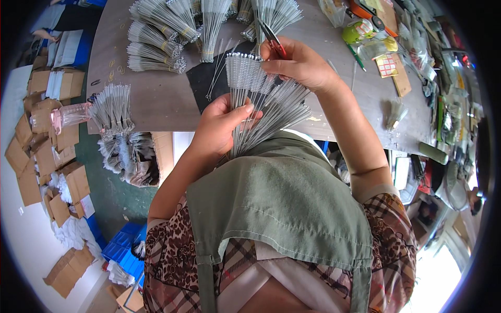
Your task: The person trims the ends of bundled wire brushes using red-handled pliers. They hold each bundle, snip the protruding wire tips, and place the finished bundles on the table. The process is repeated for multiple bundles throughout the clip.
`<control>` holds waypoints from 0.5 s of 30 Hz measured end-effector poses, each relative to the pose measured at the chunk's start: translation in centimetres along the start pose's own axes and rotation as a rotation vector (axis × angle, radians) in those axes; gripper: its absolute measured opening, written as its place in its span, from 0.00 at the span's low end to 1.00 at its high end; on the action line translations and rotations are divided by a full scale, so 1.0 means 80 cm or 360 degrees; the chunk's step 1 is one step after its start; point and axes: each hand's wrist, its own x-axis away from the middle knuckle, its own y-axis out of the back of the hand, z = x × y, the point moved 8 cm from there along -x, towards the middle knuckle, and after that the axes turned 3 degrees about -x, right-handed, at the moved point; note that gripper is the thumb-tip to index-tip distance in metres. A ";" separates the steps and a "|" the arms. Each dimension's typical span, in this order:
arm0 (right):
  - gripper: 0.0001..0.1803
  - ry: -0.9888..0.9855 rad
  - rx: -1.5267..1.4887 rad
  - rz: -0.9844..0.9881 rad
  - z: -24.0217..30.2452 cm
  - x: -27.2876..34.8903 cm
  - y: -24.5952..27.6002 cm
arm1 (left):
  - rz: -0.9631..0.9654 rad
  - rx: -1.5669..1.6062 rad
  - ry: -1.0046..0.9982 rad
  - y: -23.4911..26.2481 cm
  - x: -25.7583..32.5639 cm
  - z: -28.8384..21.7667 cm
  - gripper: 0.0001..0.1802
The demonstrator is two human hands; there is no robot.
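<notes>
My left hand [222, 122] is closed around a fanned bundle of thin wire straw brushes [251, 78], held upright against the apron with white tips at the top. My right hand [300, 65] grips small red-handled scissors [275, 41], dark blades pointing up and away. Its fingertips are at the upper right of the held brushes; whether they also pinch one is hidden. Behind the bundle lies a dark mat [201, 78] with a few loose brushes [215, 75] on it. More bundles of brushes [213, 28] tied with yellow bands lie across the table's far side.
At the table's left edge, more brushes [112, 107] stand beside a pink clear container [73, 116]. To the right on the grey table [339, 112] are a green tape measure [357, 32], a green pencil [356, 56] and a small brush bundle [396, 113]. Cardboard boxes [31, 172] line the left floor.
</notes>
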 end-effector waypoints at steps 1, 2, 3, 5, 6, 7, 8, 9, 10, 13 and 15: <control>0.09 -0.0027 0.0003 -0.0021 -0.004 0.000 0.003 | -0.0002 0.0025 -0.0005 0.001 0.000 -0.001 0.09; 0.09 0.0019 -0.0027 -0.0019 -0.003 0.001 0.003 | -0.0009 0.0012 -0.0023 0.004 -0.002 -0.001 0.09; 0.09 0.0065 -0.0057 -0.0018 -0.002 0.002 0.004 | -0.0016 -0.0001 -0.0040 0.006 -0.004 -0.002 0.09; 0.09 0.0081 -0.0079 0.0022 0.000 0.002 0.003 | -0.0024 -0.0014 -0.0053 0.008 -0.005 -0.003 0.09; 0.09 0.0049 -0.0069 0.0055 0.000 0.002 0.001 | -0.0021 -0.0015 -0.0045 0.007 -0.005 -0.002 0.09; 0.09 0.0019 -0.0061 0.0084 0.000 0.003 0.001 | -0.0014 -0.0019 -0.0036 0.006 -0.005 -0.002 0.09; 0.09 -0.0012 -0.0013 0.0084 -0.003 0.002 0.002 | 0.0002 -0.0001 -0.0024 0.004 -0.005 -0.002 0.09; 0.09 -0.0043 0.0035 0.0085 -0.006 0.000 0.004 | 0.0019 0.0016 -0.0012 0.001 -0.005 -0.002 0.09; 0.09 -0.0077 0.0084 0.0089 -0.010 -0.001 0.005 | 0.0032 0.0037 -0.0001 -0.001 -0.004 -0.002 0.10; 0.08 0.0081 -0.0030 -0.0077 -0.004 -0.003 0.005 | 0.0048 -0.0076 0.0019 -0.008 -0.004 -0.003 0.11; 0.08 0.0072 -0.0105 -0.0022 -0.003 -0.001 0.005 | 0.0041 -0.0020 0.0058 -0.009 -0.003 -0.002 0.12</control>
